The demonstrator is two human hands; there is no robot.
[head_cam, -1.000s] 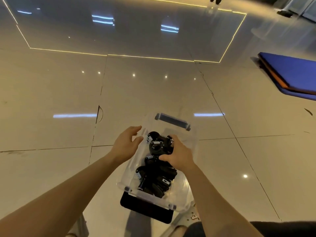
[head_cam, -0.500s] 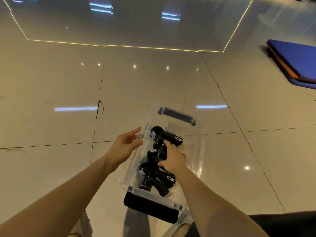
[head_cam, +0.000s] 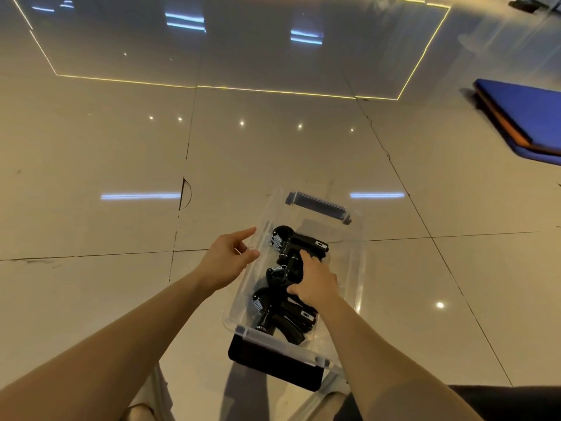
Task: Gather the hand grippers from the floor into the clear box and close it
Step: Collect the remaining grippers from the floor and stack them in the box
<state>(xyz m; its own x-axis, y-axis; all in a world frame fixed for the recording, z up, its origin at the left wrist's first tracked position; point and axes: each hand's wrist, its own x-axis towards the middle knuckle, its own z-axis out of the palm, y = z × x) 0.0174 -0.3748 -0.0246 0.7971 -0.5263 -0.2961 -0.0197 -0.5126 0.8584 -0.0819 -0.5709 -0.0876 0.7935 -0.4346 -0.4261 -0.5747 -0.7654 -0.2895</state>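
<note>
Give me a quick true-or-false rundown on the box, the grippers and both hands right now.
1. The clear box has its lid on. False: the top is open, with no lid on it.
2. The right hand is inside the box, gripping the middle hand gripper. True.
3. The left hand holds a gripper. False: it is empty, fingers straight, at the box's left rim.
4. Three black hand grippers lie in the box. True.
5. A blue mat lies on the floor at the right. True.
</note>
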